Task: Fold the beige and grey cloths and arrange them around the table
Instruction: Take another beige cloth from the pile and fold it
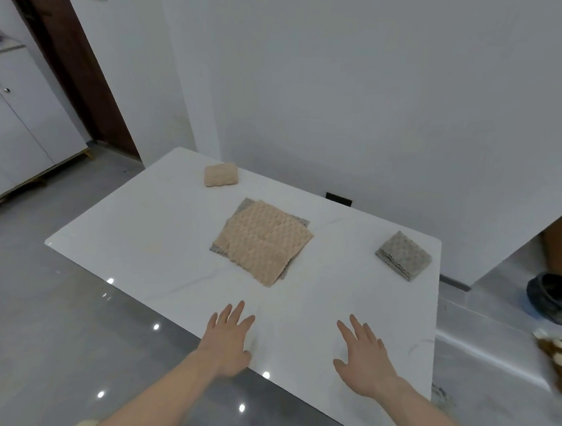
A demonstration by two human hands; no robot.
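While both hands hover low over the near edge of the white table point(160, 225), neither holds anything: the left hand point(229, 338) and the right hand point(364, 359) are spread palm-down, fingers straight and fanned apart, at about 6 o'clock on the tabletop. Whether the palms touch the surface cannot be told.

At the centre lies a stack of unfolded cloths point(263, 241), a beige one on top with grey edges showing beneath it at 12 and 8 o'clock. A folded beige cloth point(220, 174) sits at about 11 o'clock near the far left corner, well apart from the stack. A folded grey cloth point(403, 259) sits at about 3 o'clock, close to the right edge.

Bare tabletop runs all round the stack, widest on the left side and along the near edge between stack and hands. The far edge stands against a plain white wall point(346, 85). Glossy grey floor point(36, 313) opens to the left, with white cabinets point(18, 124) and a dark door frame point(68, 58) at 10 o'clock. On the right, a dark basin point(550, 298) and a brown plush toy point(560, 355) sit beyond the table edge.
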